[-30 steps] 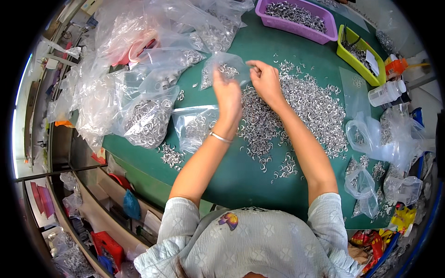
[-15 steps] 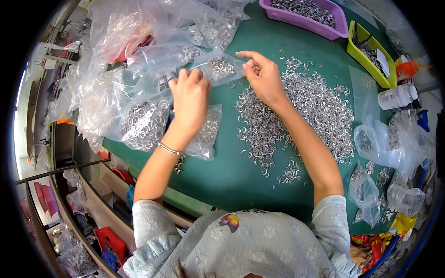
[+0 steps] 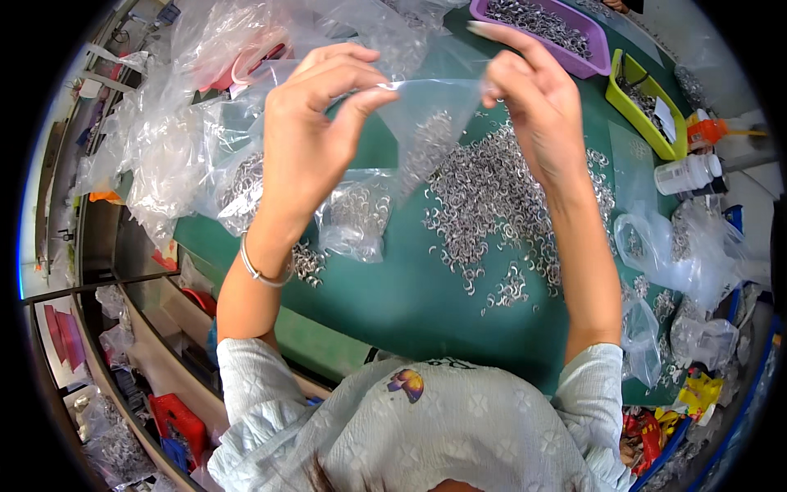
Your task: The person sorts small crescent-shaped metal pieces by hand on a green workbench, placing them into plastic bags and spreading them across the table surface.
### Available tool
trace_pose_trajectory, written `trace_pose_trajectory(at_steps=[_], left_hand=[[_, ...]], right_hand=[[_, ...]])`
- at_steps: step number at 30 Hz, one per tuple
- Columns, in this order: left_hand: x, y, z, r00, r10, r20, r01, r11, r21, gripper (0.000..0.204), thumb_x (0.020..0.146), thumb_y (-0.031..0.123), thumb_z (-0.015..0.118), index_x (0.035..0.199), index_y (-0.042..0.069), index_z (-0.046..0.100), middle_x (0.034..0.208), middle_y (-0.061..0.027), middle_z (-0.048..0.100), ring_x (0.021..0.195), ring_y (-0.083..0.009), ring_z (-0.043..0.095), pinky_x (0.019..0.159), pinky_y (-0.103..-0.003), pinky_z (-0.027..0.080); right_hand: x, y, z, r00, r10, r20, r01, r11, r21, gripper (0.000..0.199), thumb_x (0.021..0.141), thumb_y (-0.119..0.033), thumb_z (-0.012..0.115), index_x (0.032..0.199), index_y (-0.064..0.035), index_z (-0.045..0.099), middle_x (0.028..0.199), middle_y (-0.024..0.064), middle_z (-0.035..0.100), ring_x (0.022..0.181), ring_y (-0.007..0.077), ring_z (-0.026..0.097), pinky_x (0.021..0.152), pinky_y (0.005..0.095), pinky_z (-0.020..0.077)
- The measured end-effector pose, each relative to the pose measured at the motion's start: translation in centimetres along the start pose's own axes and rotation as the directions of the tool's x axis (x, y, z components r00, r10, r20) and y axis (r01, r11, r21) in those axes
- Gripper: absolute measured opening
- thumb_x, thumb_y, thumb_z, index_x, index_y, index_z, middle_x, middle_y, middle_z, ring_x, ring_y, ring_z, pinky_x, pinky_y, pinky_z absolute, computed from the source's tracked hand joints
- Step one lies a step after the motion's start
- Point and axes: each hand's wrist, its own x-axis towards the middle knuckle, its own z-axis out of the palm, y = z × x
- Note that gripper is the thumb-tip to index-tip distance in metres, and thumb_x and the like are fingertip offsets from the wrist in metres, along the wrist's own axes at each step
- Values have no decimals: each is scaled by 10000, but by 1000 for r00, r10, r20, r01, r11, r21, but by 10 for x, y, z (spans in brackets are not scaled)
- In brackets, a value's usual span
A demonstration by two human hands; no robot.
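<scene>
Both hands are raised over the green table (image 3: 393, 303), stretching a clear plastic bag (image 3: 447, 94) between them. Small curved silver metal pieces (image 3: 428, 146) hang in its lower part, blurred by motion. My left hand (image 3: 316, 123) pinches the bag's upper left corner between thumb and fingers. At the upper right corner my right hand (image 3: 541, 107) pinches with thumb and bent fingers, the index finger extended. Below the right hand spreads a big pile of loose curved metal pieces (image 3: 484, 197). A filled clear bag (image 3: 358, 217) lies below the left hand, beside a few loose pieces (image 3: 307, 264).
Clear plastic bags (image 3: 168, 180) heap up at the left. A purple basket (image 3: 602, 61) and a lime-green basket (image 3: 676, 143) hold metal pieces at the far right. A white bottle (image 3: 687, 174) and more bags (image 3: 643, 344) line the right edge. Drawers (image 3: 156, 353) stand at lower left.
Both hands have risen from the table toward me, lifting the bag of metal pieces that lay there. It now hangs taut between them. The view has shifted slightly.
</scene>
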Motion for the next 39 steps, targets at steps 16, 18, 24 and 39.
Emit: trace_pose_trajectory(at_steps=[16,18,24,39], left_hand=[[-117,125,-26,943,4,332,125,922,-367,39,716,-123,598,711,-96,571,743,-148,623,755,-274,621,714,-345,496],[-125,133,-45,853,-21,522,251,893,-374,55,652,-63,655,697,-79,628,745,-144,647,760,-276,663,703,-336,516],[-132,126,-76,548,-34,836,486,826,-285,176,885,19,568,992,-91,654,930,-194,679,827,-314,679,731,-369,536],[-183,109,21,527,-98,844,190,982,-4,883,716,42,776,1453,12,291,1473,-220,339,1345,-407,363,1099,-433,340]], right_hand=[[-247,48,68,610,761,219,-535,193,823,556,982,-524,435,1287,-67,518,1197,134,619,1033,258,621,871,387,513],[-262,63,64,614,761,210,-609,288,739,469,995,-483,442,1223,-94,571,1092,88,670,917,206,656,767,342,546],[-261,70,87,614,763,201,-544,225,808,343,976,-447,503,1016,-139,650,868,21,689,689,122,636,518,273,500],[-275,51,71,676,730,-104,-641,651,406,600,1012,-360,451,1455,24,327,1502,149,349,1359,219,347,1108,327,289]])
